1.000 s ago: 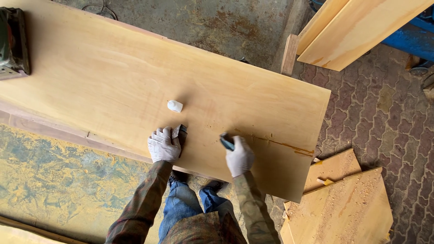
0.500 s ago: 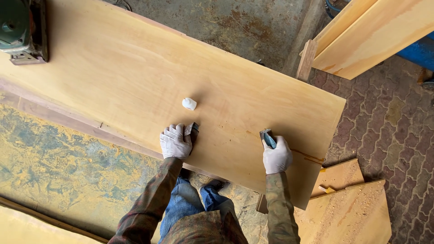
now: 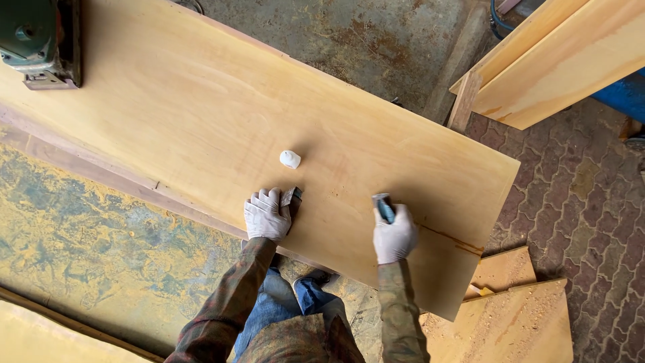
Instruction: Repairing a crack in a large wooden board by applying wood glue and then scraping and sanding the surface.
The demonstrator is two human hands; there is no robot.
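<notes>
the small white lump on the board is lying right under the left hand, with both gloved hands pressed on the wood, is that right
Not quite. The head view shows the small white lump lying apart from the left hand, further up the board, with bare wood between them. The rest holds: both gloved hands rest on the wood, the right hand with a dark tool.

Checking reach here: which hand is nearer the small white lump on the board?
Left. The left hand lies just below the white lump; the right hand is farther right.
</notes>
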